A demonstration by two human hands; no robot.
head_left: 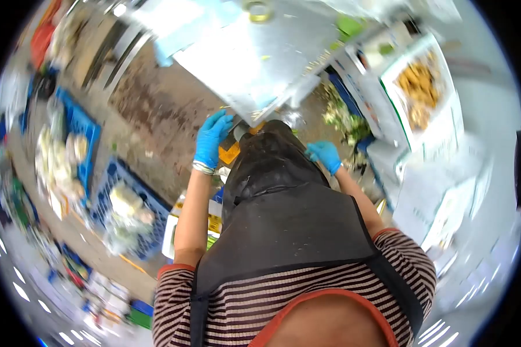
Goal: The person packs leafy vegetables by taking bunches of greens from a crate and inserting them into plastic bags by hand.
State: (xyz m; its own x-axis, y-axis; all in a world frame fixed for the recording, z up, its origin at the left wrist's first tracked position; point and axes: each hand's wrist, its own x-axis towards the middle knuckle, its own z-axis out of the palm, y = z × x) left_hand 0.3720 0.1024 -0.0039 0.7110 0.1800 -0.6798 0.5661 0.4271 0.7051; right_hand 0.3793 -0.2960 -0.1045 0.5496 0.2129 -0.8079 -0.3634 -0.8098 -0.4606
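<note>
Left hand (pixel 213 139) near corner of metal table (pixel 231 69), fingers loose, apparently holding nothing. Right hand (pixel 325 155) beside black apron (pixel 295 225), fingers bent; cannot tell if gripping. Seems pause between handlings; table work would need hands over tabletop.

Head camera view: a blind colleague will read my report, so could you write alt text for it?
Seen from above, a person's blue-gloved left hand and right hand are on either side of a dark apron, with a metal table ahead. Blue crates sit at left; a white box of yellowish-brown items is at right.
</note>
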